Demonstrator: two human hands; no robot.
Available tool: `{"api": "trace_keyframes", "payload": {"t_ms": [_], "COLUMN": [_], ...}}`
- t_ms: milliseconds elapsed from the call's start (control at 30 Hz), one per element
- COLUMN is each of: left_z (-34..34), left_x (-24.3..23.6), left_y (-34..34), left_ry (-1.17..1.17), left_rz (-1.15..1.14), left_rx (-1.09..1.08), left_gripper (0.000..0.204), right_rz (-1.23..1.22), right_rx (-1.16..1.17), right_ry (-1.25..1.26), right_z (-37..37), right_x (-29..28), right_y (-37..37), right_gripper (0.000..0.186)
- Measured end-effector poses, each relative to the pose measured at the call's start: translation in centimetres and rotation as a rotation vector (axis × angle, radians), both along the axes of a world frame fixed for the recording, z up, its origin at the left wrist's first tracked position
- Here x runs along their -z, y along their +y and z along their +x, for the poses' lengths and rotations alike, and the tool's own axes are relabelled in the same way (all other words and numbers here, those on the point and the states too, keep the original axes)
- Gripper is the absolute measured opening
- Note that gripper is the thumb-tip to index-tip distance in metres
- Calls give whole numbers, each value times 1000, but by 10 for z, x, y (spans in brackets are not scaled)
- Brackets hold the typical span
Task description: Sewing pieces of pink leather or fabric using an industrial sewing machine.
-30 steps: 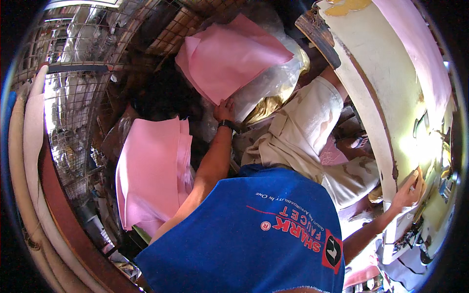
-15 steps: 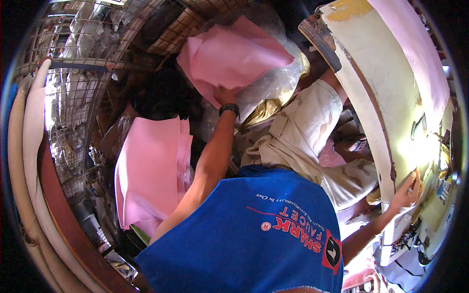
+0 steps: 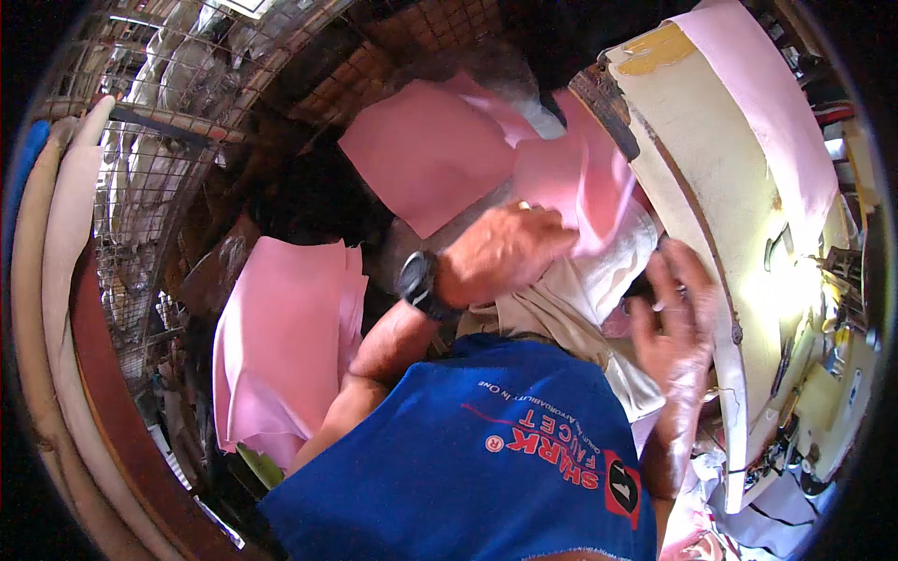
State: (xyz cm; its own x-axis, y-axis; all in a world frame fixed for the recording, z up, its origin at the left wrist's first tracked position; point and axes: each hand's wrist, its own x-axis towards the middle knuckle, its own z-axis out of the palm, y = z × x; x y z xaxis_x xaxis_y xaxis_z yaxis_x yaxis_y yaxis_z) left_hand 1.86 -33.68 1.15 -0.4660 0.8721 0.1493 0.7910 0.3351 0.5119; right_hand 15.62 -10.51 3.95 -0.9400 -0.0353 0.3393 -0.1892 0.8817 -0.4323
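Note:
My left hand point(image 3: 505, 248), with a black watch on its wrist, is closed on the near edge of a bent pink sheet point(image 3: 571, 182). That sheet looks thin and flexible, and curls up over my right thigh. Close by on the right, my right hand point(image 3: 675, 318) has its fingers apart and holds nothing; it is slightly blurred. Behind my left hand lie more pink sheets point(image 3: 426, 154), flat on clear plastic. Beside my left forearm stands a stack of pink sheets point(image 3: 290, 332) with drooping edges.
A worn cream board point(image 3: 687, 140) curves along the right, with a pale pink strip point(image 3: 762, 103) over its far end. Small tools point(image 3: 795, 360) lie near its bright patch. Wire mesh point(image 3: 140, 243) and upright rolls point(image 3: 56, 280) line the left side.
My left hand has moved right and nearer, bringing a pink sheet off the far pile. My right hand has left the board's edge and come in toward the left.

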Motion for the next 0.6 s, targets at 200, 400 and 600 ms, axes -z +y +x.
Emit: {"api": "trace_keyframes", "payload": {"t_ms": [200, 400, 600], "left_z": [39, 45, 59], "left_x": [-44, -34, 10], "left_y": [-10, 6, 36], "left_ry": [-169, -338, -151], "left_rz": [182, 200, 289], "left_rx": [284, 280, -238], "left_gripper": [26, 32, 69], "right_rz": [-176, -133, -139], "right_rx": [-493, -343, 172], "right_ry": [-177, -122, 159], "right_z": [-22, 4, 26], "right_x": [-15, -1, -41], "right_y": [-30, -13, 1], "right_gripper": [75, 66, 13]}}
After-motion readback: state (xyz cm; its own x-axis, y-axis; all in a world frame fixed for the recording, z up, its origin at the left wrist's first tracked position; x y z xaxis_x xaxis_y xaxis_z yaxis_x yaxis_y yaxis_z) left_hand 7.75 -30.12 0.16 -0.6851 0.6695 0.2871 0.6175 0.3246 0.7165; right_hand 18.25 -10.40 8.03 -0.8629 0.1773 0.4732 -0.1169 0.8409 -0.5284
